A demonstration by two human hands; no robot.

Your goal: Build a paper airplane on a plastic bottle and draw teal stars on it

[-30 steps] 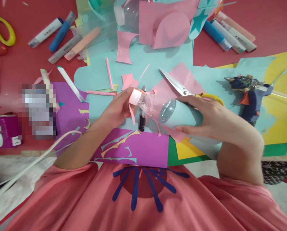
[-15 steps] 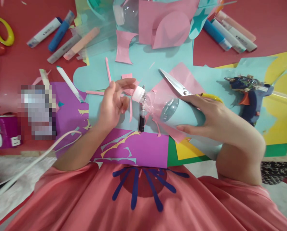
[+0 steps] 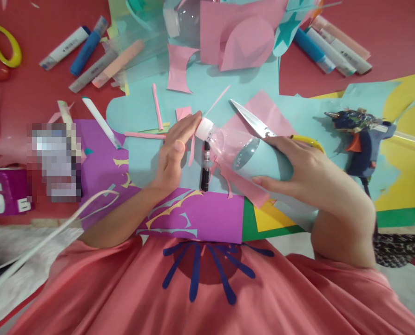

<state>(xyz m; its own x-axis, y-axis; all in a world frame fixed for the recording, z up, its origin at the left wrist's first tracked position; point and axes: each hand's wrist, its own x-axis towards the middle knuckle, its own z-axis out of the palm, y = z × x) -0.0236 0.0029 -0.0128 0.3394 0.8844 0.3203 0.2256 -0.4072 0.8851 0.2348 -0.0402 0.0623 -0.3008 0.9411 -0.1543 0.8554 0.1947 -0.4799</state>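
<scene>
My right hand is wrapped round the lower part of a clear plastic bottle, which lies tilted with its neck to the left. Light-blue paper covers the bottle's lower half, and a white cap closes its neck. Beside the cap is my left hand, fingers stretched out flat, the fingertips at the cap's edge. Beneath the bottle's neck a black pen lies on the paper. Scissors with yellow handles rest just beyond my right hand, on pink paper.
A blue glue gun lies at the right. Markers are at the upper right, with several more markers at the upper left. Pink cut paper stands at the back. Purple paper with scraps lies in front; a white cable crosses the left.
My left hand has straightened its fingers from a loose curl and come flat beside the cap. The bottle has shifted slightly, its cap moving a little right and up.
</scene>
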